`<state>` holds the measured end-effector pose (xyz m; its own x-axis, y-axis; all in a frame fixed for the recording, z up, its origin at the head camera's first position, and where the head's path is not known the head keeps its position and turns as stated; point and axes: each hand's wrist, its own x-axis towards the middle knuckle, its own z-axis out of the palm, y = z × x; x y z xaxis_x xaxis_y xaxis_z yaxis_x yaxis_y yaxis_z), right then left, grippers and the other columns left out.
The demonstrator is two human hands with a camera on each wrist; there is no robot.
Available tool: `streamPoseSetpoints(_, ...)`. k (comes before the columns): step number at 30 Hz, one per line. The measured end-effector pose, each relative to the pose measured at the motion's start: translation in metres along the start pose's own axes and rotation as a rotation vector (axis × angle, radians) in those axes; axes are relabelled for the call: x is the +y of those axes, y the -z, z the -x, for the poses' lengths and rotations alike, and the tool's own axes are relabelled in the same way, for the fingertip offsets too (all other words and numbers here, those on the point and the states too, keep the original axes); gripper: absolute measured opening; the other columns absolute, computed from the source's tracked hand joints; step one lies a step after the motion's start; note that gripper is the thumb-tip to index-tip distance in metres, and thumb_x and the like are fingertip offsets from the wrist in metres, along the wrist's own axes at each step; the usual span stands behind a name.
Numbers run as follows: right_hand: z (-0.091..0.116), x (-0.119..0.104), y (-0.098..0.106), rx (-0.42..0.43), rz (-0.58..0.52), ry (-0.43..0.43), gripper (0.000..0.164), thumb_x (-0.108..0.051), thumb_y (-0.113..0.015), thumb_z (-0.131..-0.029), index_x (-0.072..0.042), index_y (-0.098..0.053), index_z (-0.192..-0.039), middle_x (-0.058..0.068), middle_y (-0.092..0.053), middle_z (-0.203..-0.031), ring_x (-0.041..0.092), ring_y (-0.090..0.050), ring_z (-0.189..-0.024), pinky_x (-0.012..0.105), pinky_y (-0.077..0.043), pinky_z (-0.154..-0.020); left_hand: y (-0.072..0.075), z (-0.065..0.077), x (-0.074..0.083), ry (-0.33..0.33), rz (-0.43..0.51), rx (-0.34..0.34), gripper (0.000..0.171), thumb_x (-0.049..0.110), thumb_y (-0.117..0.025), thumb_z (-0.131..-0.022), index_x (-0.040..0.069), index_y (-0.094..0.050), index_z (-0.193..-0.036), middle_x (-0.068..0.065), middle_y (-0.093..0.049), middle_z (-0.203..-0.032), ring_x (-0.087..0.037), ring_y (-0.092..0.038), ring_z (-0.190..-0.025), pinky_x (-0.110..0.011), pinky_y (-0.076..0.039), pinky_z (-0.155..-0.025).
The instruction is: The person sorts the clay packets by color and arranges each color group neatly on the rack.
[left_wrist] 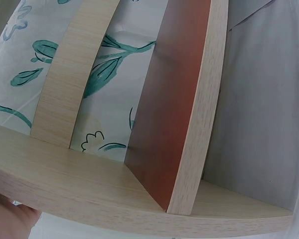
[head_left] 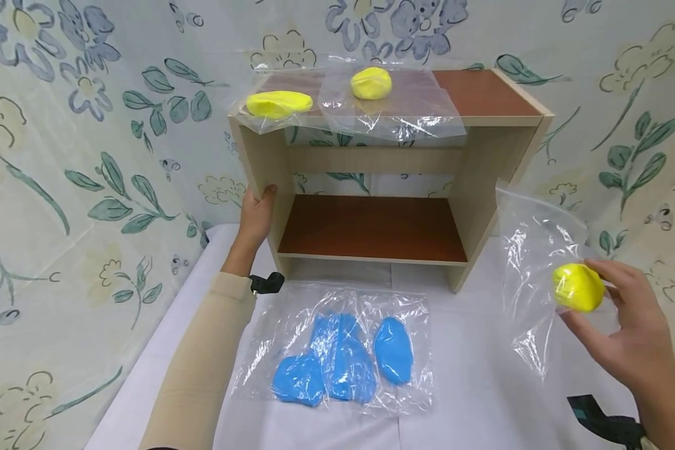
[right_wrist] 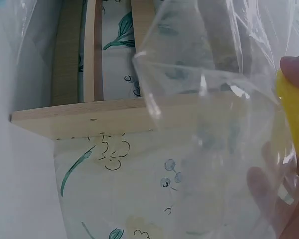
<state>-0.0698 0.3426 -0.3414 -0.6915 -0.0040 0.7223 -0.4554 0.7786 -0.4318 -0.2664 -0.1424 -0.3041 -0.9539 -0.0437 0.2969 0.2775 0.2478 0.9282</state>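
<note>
My left hand holds the left side panel of a small wooden shelf unit, its thumb near the panel's front edge. In the left wrist view only part of that hand shows at the lower left, behind the panel's edge. To the right of the unit, my right hand pinches a yellow lump inside a clear plastic bag. The bag hangs out to the left of the fingers. In the right wrist view the bag spreads across in front of the unit's side panel.
Atop the unit lie clear bags with two yellow lumps, overhanging its front edge. On the white cloth before it lies a clear bag holding several blue pieces. Flower-patterned cloth hangs behind and beside.
</note>
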Motion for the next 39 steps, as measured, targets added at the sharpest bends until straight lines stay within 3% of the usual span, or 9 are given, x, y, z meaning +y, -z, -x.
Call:
streamPoseSetpoints(5,-0.009,-0.002,0.000,0.051,-0.036,0.048,0.062,-0.010,-0.071,-0.085,0.004,-0.048,-0.141,-0.017,-0.041,-0.146,-0.005,-0.039,-0.132,0.011,-0.029,-0.114,0.000,-0.010,-0.017,-0.007,0.021,0.010,0.054,0.024,-0.041,-0.104,0.015,-0.026,-0.156,-0.015,-0.037,-0.157,-0.034,-0.038,-0.145,-0.053,-0.031,-0.119)
streamPoseSetpoints(9,-0.013,-0.004,-0.001,0.061,-0.053,0.057,0.064,-0.001,-0.072,-0.080,0.005,-0.049,-0.139,-0.014,-0.043,-0.146,-0.004,-0.040,-0.131,0.012,-0.030,-0.114,-0.001,-0.019,-0.032,-0.023,0.015,0.019,0.055,0.028,-0.041,-0.104,0.020,-0.026,-0.157,-0.011,-0.037,-0.157,-0.031,-0.037,-0.146,-0.053,-0.031,-0.120)
streamPoseSetpoints(12,-0.018,-0.005,0.000,0.059,-0.037,0.064,0.062,-0.023,-0.070,-0.089,0.005,-0.048,-0.140,-0.015,-0.042,-0.146,-0.005,-0.039,-0.131,0.012,-0.030,-0.114,-0.001,-0.020,-0.034,-0.029,0.004,0.020,0.055,0.031,-0.041,-0.105,0.021,-0.026,-0.156,-0.011,-0.038,-0.157,-0.031,-0.038,-0.145,-0.054,-0.032,-0.119)
streamPoseSetpoints(16,-0.026,-0.008,0.004,0.071,-0.023,0.075,0.076,-0.050,-0.061,-0.092,0.007,-0.046,-0.140,-0.016,-0.040,-0.146,-0.006,-0.038,-0.131,0.013,-0.030,-0.115,-0.002,-0.020,-0.034,-0.031,-0.005,0.019,0.055,0.034,-0.040,-0.105,0.022,-0.026,-0.156,-0.011,-0.038,-0.156,-0.032,-0.039,-0.144,-0.055,-0.032,-0.118)
streamPoseSetpoints(21,-0.037,-0.013,0.010,0.139,-0.024,0.056,0.057,-0.009,-0.068,-0.087,0.005,-0.048,-0.139,-0.017,-0.041,-0.145,-0.002,-0.041,-0.131,0.018,-0.031,-0.117,-0.002,-0.020,-0.033,-0.038,0.001,0.021,0.054,0.034,-0.041,-0.105,0.021,-0.026,-0.156,-0.011,-0.039,-0.155,-0.032,-0.041,-0.143,-0.054,-0.034,-0.117)
streamPoseSetpoints(25,-0.047,-0.019,0.013,0.219,-0.088,0.018,0.068,0.012,-0.064,-0.078,-0.001,-0.046,-0.142,-0.015,-0.044,-0.144,0.005,-0.044,-0.129,0.025,-0.031,-0.120,-0.002,-0.021,-0.032,-0.045,0.001,0.010,0.055,0.034,-0.040,-0.105,0.022,-0.024,-0.157,-0.011,-0.038,-0.156,-0.032,-0.040,-0.144,-0.054,-0.033,-0.118)
streamPoseSetpoints(29,-0.062,-0.031,0.013,0.293,-0.145,-0.032,0.068,0.014,-0.064,-0.081,-0.005,-0.044,-0.143,-0.010,-0.047,-0.142,0.013,-0.046,-0.130,0.030,-0.031,-0.120,0.001,-0.022,-0.031,-0.043,-0.001,0.010,0.056,0.034,-0.040,-0.105,0.022,-0.024,-0.157,-0.012,-0.038,-0.156,-0.032,-0.039,-0.144,-0.055,-0.032,-0.118)
streamPoseSetpoints(36,-0.097,-0.052,0.015,0.364,-0.100,-0.166,0.060,0.004,-0.065,-0.088,-0.009,-0.045,-0.142,-0.013,-0.048,-0.139,0.005,-0.047,-0.127,0.027,-0.034,-0.118,0.004,-0.016,-0.021,0.002,0.047,0.007,0.054,0.026,-0.040,-0.104,0.013,-0.027,-0.155,-0.015,-0.038,-0.155,-0.031,-0.037,-0.143,-0.051,-0.030,-0.120)
streamPoseSetpoints(39,-0.110,-0.053,0.018,0.376,-0.137,-0.152,0.059,0.005,-0.065,-0.089,-0.009,-0.045,-0.142,-0.012,-0.049,-0.138,0.006,-0.048,-0.127,0.026,-0.034,-0.118,0.004,-0.010,-0.012,0.016,0.045,-0.010,0.054,0.023,-0.040,-0.104,0.010,-0.026,-0.156,-0.018,-0.037,-0.155,-0.032,-0.037,-0.144,-0.051,-0.030,-0.120)
